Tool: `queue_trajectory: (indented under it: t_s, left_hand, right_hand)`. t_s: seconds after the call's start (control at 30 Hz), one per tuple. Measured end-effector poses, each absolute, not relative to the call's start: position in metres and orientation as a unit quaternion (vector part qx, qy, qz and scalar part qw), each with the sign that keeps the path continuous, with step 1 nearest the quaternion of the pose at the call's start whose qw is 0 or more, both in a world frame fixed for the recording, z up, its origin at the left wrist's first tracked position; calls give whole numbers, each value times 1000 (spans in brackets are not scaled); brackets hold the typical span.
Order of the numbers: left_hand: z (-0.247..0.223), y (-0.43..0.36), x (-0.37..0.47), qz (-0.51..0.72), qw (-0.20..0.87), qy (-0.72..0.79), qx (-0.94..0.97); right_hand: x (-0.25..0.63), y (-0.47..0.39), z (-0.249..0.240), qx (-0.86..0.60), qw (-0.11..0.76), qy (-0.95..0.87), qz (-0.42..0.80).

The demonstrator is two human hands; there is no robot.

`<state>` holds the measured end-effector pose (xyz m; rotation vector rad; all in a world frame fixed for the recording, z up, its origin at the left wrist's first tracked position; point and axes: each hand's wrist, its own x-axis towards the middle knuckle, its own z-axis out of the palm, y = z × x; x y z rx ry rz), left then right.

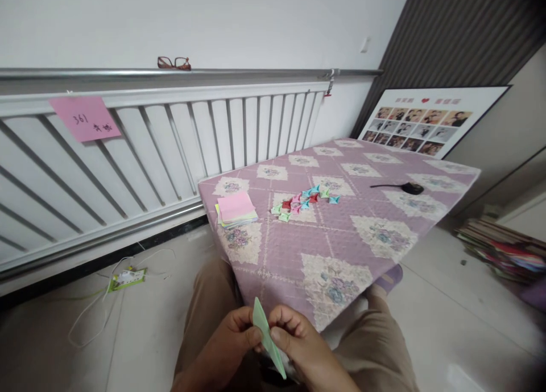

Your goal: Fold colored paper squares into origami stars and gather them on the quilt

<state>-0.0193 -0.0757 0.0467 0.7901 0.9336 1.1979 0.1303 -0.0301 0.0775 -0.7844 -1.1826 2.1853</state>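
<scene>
Between my two hands is a folded piece of light green paper (267,338), held over my lap just off the table's near edge. My left hand (234,338) pinches its left side with thumb and fingers. On the other side, my right hand (301,343) grips the paper between thumb and curled fingers. Several small folded paper pieces (306,204) in red, pink, blue and green lie grouped on the table. A stack of coloured paper squares (236,208), pink on top, rests near the table's left edge.
A purple floral cloth covers the table (290,267). A black object with a thin handle (412,188) lies at its right. Beside it runs a white radiator (239,127) with a pink note (85,119). A power strip (128,278) with cables is on the floor; a photo board (426,122) leans behind.
</scene>
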Motion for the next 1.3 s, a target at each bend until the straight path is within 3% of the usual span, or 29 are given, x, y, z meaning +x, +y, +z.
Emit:
queue_trajectory:
  t_s: [0.6, 0.73, 1.07, 1.3]
  left_hand:
    - [48, -79, -22, 497, 675, 423, 344]
    - [43, -77, -24, 504, 676, 412, 346]
    - [40, -77, -25, 537, 687, 376, 315]
    - [46, -76, -21, 561, 683, 393, 256]
  right_hand:
    - [135, -32, 71, -311, 285, -442, 791]
    - [135, -29, 79, -323, 309, -530, 721]
    - [148, -26, 90, -282, 216, -818, 452]
    - [146, -27, 80, -279, 187, -855, 395]
